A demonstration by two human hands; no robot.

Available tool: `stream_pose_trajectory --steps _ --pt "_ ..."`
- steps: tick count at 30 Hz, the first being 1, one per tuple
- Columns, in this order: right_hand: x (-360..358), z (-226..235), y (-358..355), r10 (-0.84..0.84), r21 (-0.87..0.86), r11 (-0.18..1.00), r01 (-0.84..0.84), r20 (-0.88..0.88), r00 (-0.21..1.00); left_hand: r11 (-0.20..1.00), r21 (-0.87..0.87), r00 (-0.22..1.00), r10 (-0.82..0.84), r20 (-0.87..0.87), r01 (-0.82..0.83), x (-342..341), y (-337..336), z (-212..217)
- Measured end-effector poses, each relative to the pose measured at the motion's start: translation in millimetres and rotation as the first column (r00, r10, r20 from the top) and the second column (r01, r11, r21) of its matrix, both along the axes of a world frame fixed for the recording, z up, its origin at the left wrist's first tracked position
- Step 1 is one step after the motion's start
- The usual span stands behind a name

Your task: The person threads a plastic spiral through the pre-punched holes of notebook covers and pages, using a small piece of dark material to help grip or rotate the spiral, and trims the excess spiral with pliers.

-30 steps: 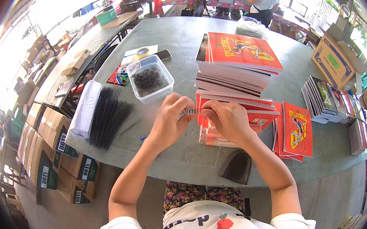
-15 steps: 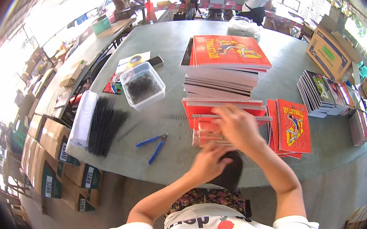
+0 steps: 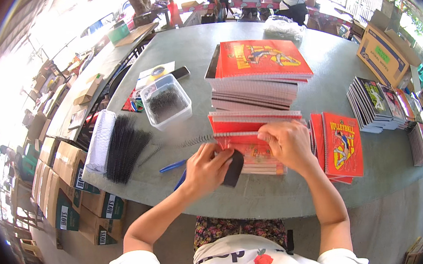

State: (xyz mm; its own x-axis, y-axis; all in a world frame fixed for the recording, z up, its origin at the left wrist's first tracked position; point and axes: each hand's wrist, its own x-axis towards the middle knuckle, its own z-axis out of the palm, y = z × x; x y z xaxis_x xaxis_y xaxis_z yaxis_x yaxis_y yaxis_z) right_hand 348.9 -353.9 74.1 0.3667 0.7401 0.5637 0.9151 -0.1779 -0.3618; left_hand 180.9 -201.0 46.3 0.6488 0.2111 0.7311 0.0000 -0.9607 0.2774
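A black wire coil (image 3: 197, 141) runs along the holed edge of a red-covered notebook (image 3: 240, 140), its loose end sticking out to the left. My right hand (image 3: 288, 143) is closed, thumb and fingers pinching that notebook's edge near its right end. My left hand (image 3: 207, 167) is closed at the notebook's left corner, just below the coil. A dark, flat, flexible piece (image 3: 233, 170) hangs from its fingers; its kind is unclear. Under the notebook lies a stack of printed sheets (image 3: 264, 165). Blue-handled cutting pliers (image 3: 172, 166) lie partly hidden behind my left hand.
Beyond my hands rises a tall pile of red notebooks (image 3: 265, 59); finished spiral notebooks (image 3: 341, 146) lie to the right. Leftward are a clear plastic tub (image 3: 169, 113) of small black pieces, a bundle of black coils (image 3: 125, 149) and a white roll (image 3: 99, 142). Darker notebooks (image 3: 370, 103) stand far right.
My left hand has moved left and up, the dark piece with it, and now covers part of the pliers. My right hand has shifted slightly right and now pinches the notebook's edge.
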Motion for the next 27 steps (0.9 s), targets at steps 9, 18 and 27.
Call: stream_pose_trajectory --steps 9,18,27 --pt "4 1 1 -0.011 0.035 0.999 0.010 0.003 1.000 0.991 -0.003 0.991 -0.133 0.035 0.133 14 0 17" --pt "5 -8 -7 -0.030 -0.008 0.999 0.031 0.094 0.995 0.997 0.074 0.981 0.003 0.195 -0.018 24 -2 43" --pt "30 -1 -48 0.012 -0.007 1.000 -0.018 -0.467 0.884 0.998 -0.012 0.937 0.068 0.342 -0.068 29 -8 49"
